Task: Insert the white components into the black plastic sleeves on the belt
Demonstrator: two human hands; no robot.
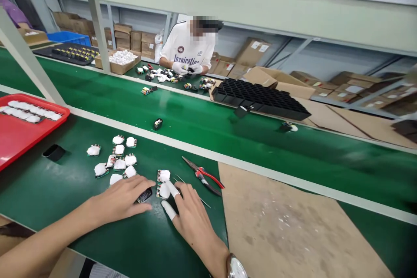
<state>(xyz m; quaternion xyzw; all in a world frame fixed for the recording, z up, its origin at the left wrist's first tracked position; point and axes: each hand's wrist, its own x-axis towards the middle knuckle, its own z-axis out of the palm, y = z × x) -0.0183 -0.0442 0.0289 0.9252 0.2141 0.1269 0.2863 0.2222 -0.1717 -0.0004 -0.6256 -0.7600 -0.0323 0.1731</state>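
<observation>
My left hand (125,200) rests on the green bench with its fingers and thumb around a small black plastic casing (145,195), partly hidden under the palm. My right hand (192,215) wears white finger cots on its thumb and index finger. Its fingers are apart, and the index fingertip is at a small circuit board with a white blob (163,190). Just beyond lies a second such board (163,176). Several more white-topped circuit boards (119,164) lie in a loose cluster beyond my left hand.
Red-handled pliers (203,176) and a thin metal rod (205,203) lie near my right hand, beside a cardboard sheet (276,221). At left are a black casing (54,152) and a red tray (39,132). Across the green conveyor (195,117), a gloved co-worker (189,47) handles parts.
</observation>
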